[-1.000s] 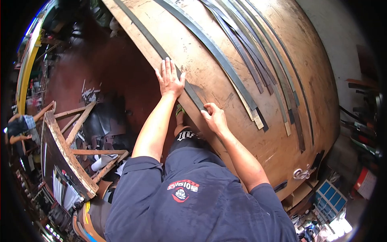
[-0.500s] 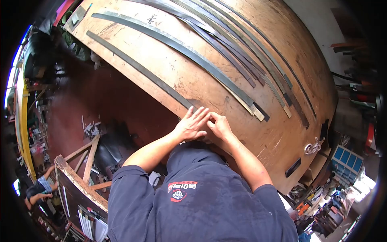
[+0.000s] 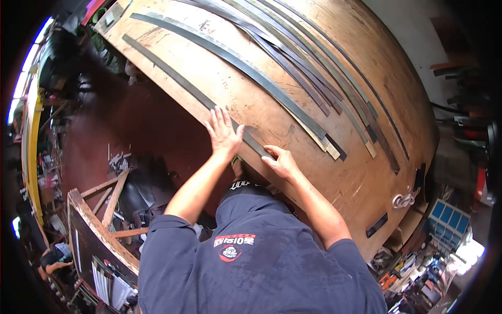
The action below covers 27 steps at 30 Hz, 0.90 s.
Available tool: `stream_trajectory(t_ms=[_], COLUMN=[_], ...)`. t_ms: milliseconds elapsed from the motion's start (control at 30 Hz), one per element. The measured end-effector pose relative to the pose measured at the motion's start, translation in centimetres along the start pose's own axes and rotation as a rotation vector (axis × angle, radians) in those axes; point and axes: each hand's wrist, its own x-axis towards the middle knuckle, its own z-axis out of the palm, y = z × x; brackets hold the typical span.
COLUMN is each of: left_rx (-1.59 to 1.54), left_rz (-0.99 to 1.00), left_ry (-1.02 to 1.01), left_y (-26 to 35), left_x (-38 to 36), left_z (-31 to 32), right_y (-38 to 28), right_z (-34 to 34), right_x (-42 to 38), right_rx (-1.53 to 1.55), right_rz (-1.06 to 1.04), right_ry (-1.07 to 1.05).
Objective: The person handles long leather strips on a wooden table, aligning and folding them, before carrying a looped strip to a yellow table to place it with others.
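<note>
A long, narrow dark strip (image 3: 178, 78), which looks like leather, lies along the near edge of the wooden table. My left hand (image 3: 225, 138) rests palm down across it, fingers stretched and thumb out to the right. At the strip's near end is my right hand (image 3: 284, 165), with thumb and forefinger closed on the two sides of that end. Farther in lies a wider dark strip (image 3: 230, 60) with pale pieces under its near end. Several more dark strips (image 3: 314, 68) run beside it, some overlapping.
The scratched wooden table (image 3: 324, 180) slopes across the view. A black object (image 3: 376, 224) and a white coiled loop (image 3: 403, 200) are at its right edge. A wooden frame (image 3: 99, 225) stands at lower left. Blue-fronted drawers (image 3: 449, 217) are at right.
My left hand has slid up and left along the strip, away from my right hand. My right hand stays near the strip's end, and more of the strip shows between them.
</note>
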Motion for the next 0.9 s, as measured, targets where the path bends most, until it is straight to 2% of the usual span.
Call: stream_trajectory(t_ms=[100,167,400,600,900], left_rx=[0.107,0.106,0.145,0.154,0.182], left_rz=[-0.13,-0.164,-0.249,-0.257,-0.249], left_ry=[0.082,0.075,0.022,0.037,0.047], left_y=[1.8,2.2,2.9,3.0,2.5], left_x=[-1.1,-0.9,-0.8,-0.7,-0.6], left_z=[3.2,3.1,2.1,2.2,2.8], right_y=[1.9,2.9,2.2,4.8,4.6], right_z=[-0.6,-1.2,-5.0,-5.0,-4.7], right_x=[-0.4,-1.3,-4.2,-3.6,-3.7], right_rx=[0.091,0.196,-0.055,0.006,-0.034], right_rz=[-0.054,-0.172,-0.088,-0.177,-0.215], right_ry=[-0.069,-0.084,-0.14,-0.204,-0.138])
